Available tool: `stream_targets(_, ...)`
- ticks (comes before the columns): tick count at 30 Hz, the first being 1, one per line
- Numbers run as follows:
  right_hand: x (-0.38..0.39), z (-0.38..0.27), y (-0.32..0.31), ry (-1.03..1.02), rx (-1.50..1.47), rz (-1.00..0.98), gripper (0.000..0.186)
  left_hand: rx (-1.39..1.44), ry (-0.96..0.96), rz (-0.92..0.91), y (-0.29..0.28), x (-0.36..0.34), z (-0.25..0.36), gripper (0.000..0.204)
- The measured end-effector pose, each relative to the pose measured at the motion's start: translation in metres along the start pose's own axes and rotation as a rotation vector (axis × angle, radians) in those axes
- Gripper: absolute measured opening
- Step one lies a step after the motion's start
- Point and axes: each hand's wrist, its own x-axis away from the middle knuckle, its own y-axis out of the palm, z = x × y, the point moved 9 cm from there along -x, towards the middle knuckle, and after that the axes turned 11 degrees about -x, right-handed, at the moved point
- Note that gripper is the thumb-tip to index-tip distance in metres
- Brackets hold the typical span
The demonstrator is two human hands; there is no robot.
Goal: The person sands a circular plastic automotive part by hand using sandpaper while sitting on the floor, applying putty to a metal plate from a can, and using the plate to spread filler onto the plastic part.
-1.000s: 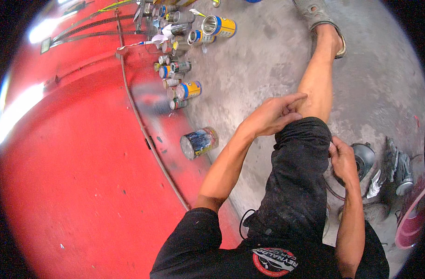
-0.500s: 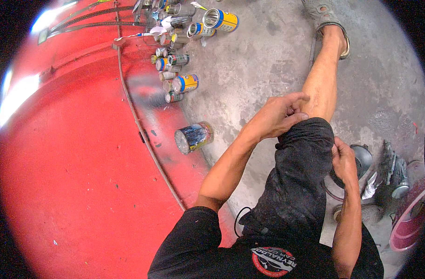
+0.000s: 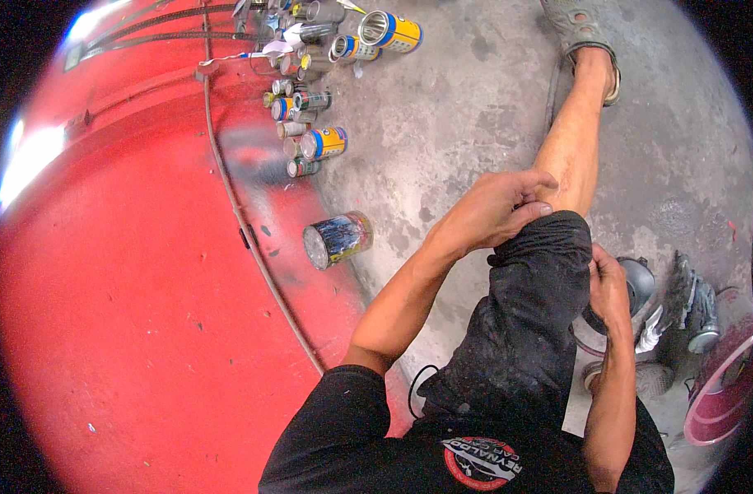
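Observation:
A black trouser leg (image 3: 529, 305) is bunched up at my knee, leaving the bare shin (image 3: 575, 144) uncovered down to a grey clog (image 3: 575, 26). My left hand (image 3: 512, 204) pinches the rolled hem at the knee's left side, thumb on the cloth, with the index finger reaching over the upper shin. On the right side of the knee, my right hand (image 3: 610, 284) has its fingers curled in against the cloth. Its fingertips are partly hidden by the trouser leg.
Several paint cans (image 3: 324, 143) line the foot of the red wall (image 3: 146, 280). A paint-smeared can (image 3: 338, 240) lies nearer me. Beside my right arm are a dark rounded cup (image 3: 637, 284), a spray gun-like grey tool (image 3: 699, 309) and a pink basin (image 3: 716, 412).
Both hands keep hold of the trouser leg, barely moving. The view has shifted slightly, so the cans and wall appear a little further left.

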Motion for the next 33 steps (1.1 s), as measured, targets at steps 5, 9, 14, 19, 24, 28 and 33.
stream_targets(5, -0.001, 0.008, -0.002, -0.015, -0.012, -0.008, 0.023, -0.027, -0.093, 0.009, 0.005, 0.002, -0.006, 0.022)
stream_targets(9, -0.001, 0.043, 0.002, 0.222, -0.826, 0.008, 0.024, 0.167, -0.173, 0.206, 0.014, 0.001, -0.003, 0.021)
stream_targets(14, 0.008, 0.027, 0.005, 0.368, -0.945, -0.036, 0.026, 0.329, -0.175, 0.322, 0.017, -0.02, -0.011, 0.02)
stream_targets(19, 0.007, 0.024, -0.006, 0.163, -0.589, -0.075, 0.026, 0.269, -0.056, 0.323, 0.014, -0.042, 0.003, 0.027)
stream_targets(24, 0.001, 0.044, -0.005, 0.161, -0.538, -0.045, 0.022, 0.201, 0.009, 0.25, 0.024, -0.08, -0.006, 0.047)
stream_targets(28, 0.0, 0.033, -0.009, 0.096, -0.393, -0.061, 0.022, 0.461, -0.032, 0.036, 0.051, -0.138, -0.009, 0.061)
stream_targets(33, 0.0, 0.02, -0.008, -0.01, -0.276, -0.019, 0.022, 0.399, -0.121, -0.005, 0.058, -0.206, -0.021, 0.06)
